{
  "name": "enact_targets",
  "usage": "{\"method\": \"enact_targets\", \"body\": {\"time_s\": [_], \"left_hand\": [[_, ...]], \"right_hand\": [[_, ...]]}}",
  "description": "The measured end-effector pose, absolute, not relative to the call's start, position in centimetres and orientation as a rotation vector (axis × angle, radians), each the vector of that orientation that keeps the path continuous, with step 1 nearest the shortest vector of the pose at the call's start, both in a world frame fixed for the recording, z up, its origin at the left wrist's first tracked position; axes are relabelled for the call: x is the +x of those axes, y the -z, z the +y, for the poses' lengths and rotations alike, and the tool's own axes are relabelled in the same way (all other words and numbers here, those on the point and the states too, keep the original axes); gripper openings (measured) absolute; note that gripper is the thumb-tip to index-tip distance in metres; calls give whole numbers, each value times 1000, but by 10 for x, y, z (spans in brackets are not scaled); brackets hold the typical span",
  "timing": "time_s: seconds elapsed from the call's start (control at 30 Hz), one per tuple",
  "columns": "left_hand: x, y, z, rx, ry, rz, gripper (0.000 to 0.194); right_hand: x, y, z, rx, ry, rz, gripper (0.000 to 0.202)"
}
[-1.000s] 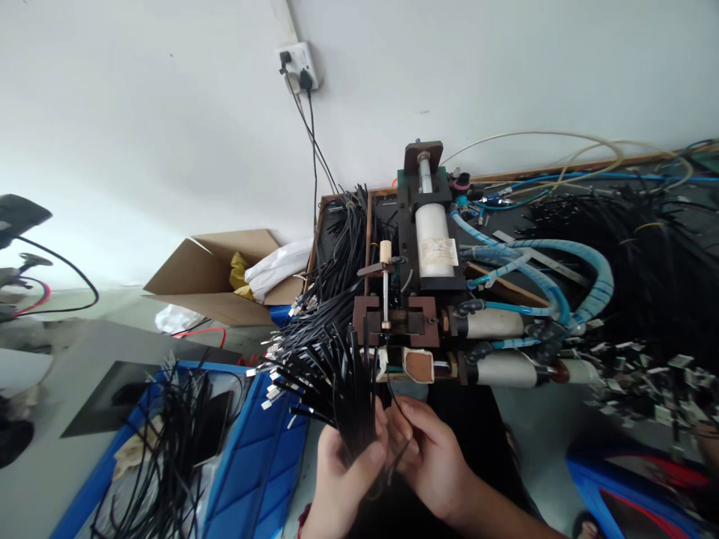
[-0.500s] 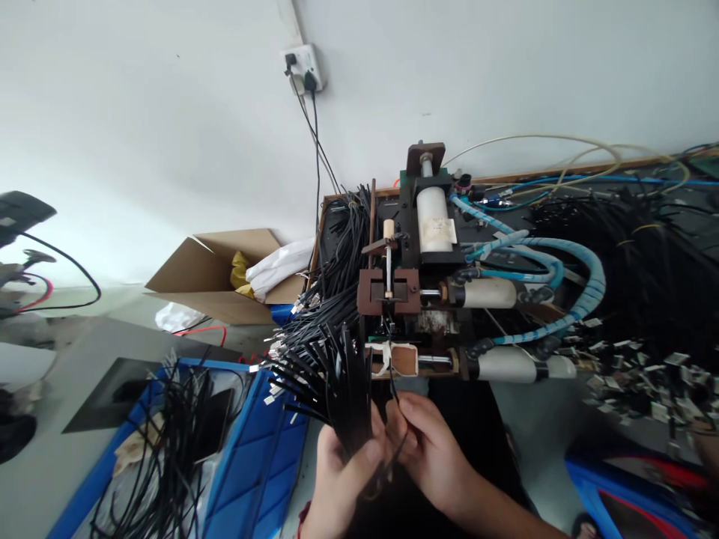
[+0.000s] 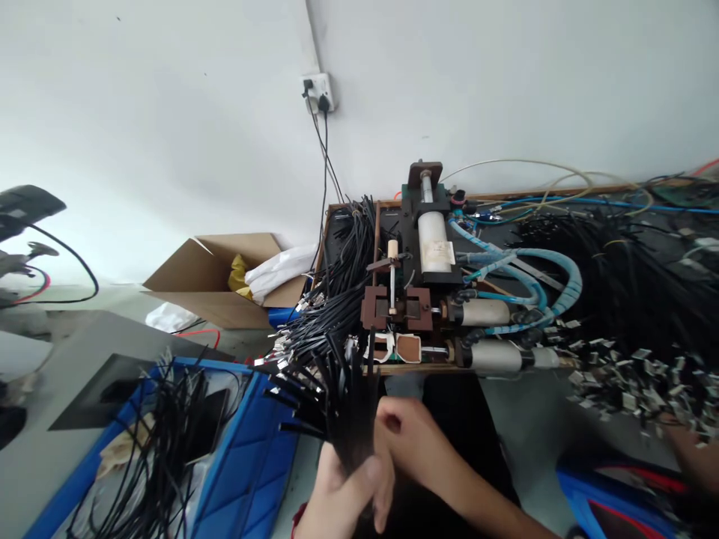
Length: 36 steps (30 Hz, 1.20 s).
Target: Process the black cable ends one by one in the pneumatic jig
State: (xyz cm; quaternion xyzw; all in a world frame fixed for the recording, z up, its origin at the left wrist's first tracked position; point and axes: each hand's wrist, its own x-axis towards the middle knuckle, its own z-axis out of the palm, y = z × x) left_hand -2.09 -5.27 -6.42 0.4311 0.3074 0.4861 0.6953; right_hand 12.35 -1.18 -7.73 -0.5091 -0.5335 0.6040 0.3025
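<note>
My left hand (image 3: pixel 342 490) is closed round a bundle of black cables (image 3: pixel 348 419), which fan upward with their loose ends toward the machine. Against the right side of this bundle is my right hand (image 3: pixel 407 434), its thumb and index finger curled into a ring. Whatever that hand pinches is hidden by the bundle and the left hand. Just beyond both hands stands a pneumatic machine with brown metal jaws (image 3: pixel 425 308) and a lower pair of white-edged pads (image 3: pixel 408 349). No cable shows between the pads.
Black cables with silvery connector ends (image 3: pixel 320 322) lie left of the machine, and a larger heap (image 3: pixel 634 277) lies right. Blue air hoses (image 3: pixel 567 277) loop beside the cylinders. A blue crate (image 3: pixel 247 457) with cables stands lower left, a cardboard box (image 3: pixel 196 277) behind it.
The single cable my right hand held at the pads is out of the machine. The pads have parted, and my right hand has drawn in against the bundle. The view has shifted slightly.
</note>
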Motion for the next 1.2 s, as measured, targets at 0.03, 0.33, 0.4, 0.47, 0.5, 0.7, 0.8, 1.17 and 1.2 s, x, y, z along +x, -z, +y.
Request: {"method": "enact_targets", "body": {"time_s": [0.03,0.33,0.4,0.47,0.5,0.7,0.8,1.17,1.2], "left_hand": [[-21,64,-51,965,-1091,720,39],[-8,42,-36,916,-1075,1143,40],[-6,38,-35,917,-1081,1178,41],[-5,37,-33,915,-1086,1227,41],[-4,37,-33,913,-1086,1255,41],[-5,40,-32,900,-1168,1326,44],[-7,40,-29,961,-1214,1313,38],[-22,47,-21,1081,-1277,1139,26],[-22,48,-21,1077,-1263,1120,26]], "right_hand": [[127,70,-12,-1346,-1439,-1401,34],[133,32,-19,-1129,-1248,-1301,19],[130,35,-17,-1103,-1331,-1217,23],[128,37,-15,-1065,-1456,-1112,27],[127,38,-14,-1042,-1518,-1053,29],[124,49,-9,-928,-1677,-737,37],[121,60,-9,-831,-1741,-609,36],[116,73,-3,-679,-1947,-224,40],[116,74,-2,-669,-1956,-226,40]]}}
